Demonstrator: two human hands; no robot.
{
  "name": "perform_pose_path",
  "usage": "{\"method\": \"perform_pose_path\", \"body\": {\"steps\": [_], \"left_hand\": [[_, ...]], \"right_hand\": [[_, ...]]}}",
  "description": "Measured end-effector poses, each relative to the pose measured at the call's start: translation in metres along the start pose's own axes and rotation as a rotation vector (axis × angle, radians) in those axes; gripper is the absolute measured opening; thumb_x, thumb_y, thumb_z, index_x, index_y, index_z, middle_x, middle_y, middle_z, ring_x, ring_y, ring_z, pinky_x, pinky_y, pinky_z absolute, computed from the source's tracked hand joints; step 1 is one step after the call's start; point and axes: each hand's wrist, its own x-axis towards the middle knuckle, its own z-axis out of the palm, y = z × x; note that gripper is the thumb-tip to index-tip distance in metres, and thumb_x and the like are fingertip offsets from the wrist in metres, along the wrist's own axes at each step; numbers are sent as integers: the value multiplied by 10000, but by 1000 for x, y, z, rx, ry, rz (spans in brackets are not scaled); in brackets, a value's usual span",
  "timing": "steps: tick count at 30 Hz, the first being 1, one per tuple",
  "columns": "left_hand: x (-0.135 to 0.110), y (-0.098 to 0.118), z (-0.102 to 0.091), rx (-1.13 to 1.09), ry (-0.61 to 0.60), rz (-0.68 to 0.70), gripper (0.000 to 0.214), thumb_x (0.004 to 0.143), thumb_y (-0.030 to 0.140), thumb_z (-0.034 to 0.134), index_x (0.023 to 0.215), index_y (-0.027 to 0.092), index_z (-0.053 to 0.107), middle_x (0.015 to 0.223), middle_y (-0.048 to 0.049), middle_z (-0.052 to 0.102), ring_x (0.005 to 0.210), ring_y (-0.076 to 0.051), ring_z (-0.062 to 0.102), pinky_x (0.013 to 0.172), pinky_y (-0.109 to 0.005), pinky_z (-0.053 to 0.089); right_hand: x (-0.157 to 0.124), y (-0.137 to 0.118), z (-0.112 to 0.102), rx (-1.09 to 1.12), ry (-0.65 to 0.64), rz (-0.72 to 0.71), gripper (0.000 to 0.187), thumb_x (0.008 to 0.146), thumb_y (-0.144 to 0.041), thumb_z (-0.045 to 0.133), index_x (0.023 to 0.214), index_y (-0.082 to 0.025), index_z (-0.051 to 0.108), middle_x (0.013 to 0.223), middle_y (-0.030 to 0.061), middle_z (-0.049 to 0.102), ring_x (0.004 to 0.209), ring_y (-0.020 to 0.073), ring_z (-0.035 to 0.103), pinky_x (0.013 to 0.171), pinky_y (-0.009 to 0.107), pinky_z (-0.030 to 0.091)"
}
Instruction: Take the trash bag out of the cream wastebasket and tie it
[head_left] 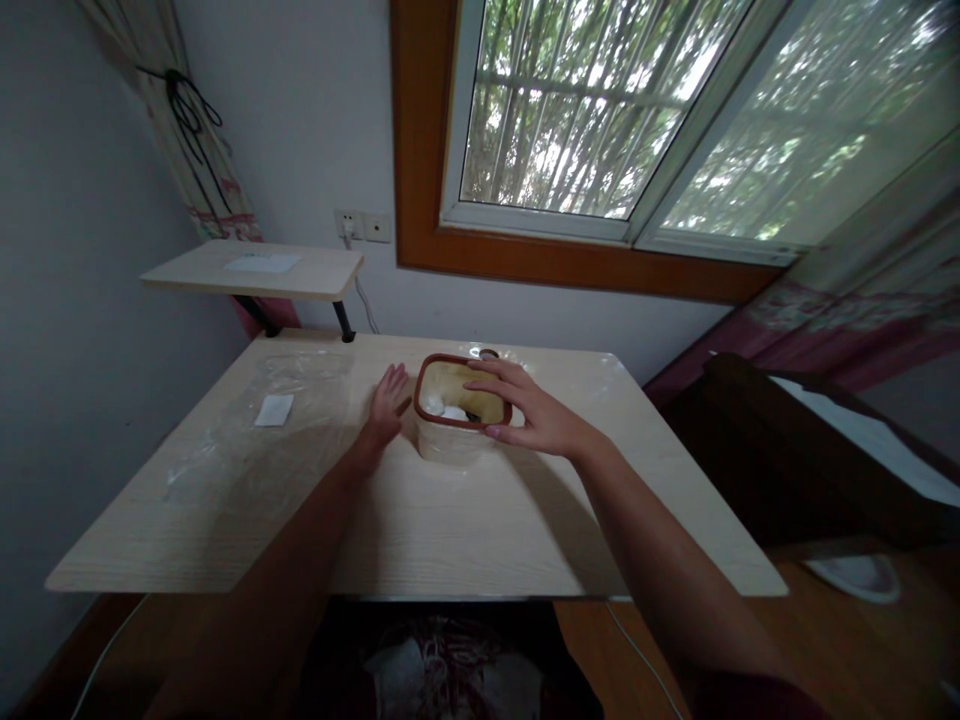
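A small cream basket (447, 440) with a brown rim stands on the pale wooden table (487, 530), with white and dark items inside. My left hand (387, 405) rests with straight fingers against the basket's left side. Over the basket's right rim hovers my right hand (529, 408), fingers spread and holding nothing.
A white slip of paper (274, 410) lies on a clear plastic sheet at the table's left. A raised shelf (255, 270) sits at the back left. A small round object (488, 353) lies behind the basket. A dark bed frame (795, 450) stands to the right under the window.
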Motion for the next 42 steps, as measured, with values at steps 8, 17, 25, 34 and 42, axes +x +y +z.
{"method": "perform_pose_path", "body": {"steps": [8,17,25,34,42], "left_hand": [[19,71,37,100,9,-18,548,987,491,450,1478,248,441,1562,-78,450,1473,-264,382,1231,-448,309],[35,56,49,-77,97,-52,533,800,190,556,1331,185,598,1420,-96,594,1344,-280,528,1188,-475,366],[35,55,53,-86,168,-109,542,728,161,545,1256,169,670,1382,-105,626,1336,-297,530,1188,-491,356],[43,57,36,-13,73,-142,447,816,269,639,1255,198,679,1408,-105,604,1353,-290,519,1190,-483,349],[45,46,39,131,115,-56,412,859,280,583,1253,208,681,1382,-92,621,1339,-265,532,1192,-458,351]], "right_hand": [[2,2,-1,20,-7,12,634,911,-489,665,1487,-344,442,1578,96,385,1445,310,373,1178,612,328],[1,4,1,42,12,-2,666,887,-496,690,1485,-331,448,1573,97,389,1436,319,380,1185,594,317],[-2,8,7,69,44,57,827,839,-538,731,1542,-332,348,1609,110,336,1485,336,306,1205,601,271],[-13,17,19,119,40,179,983,833,-647,686,1604,-345,155,1676,103,197,1531,346,209,1230,618,207],[-17,22,36,128,126,165,937,862,-613,668,1596,-303,175,1642,126,240,1524,342,208,1236,604,216]]}}
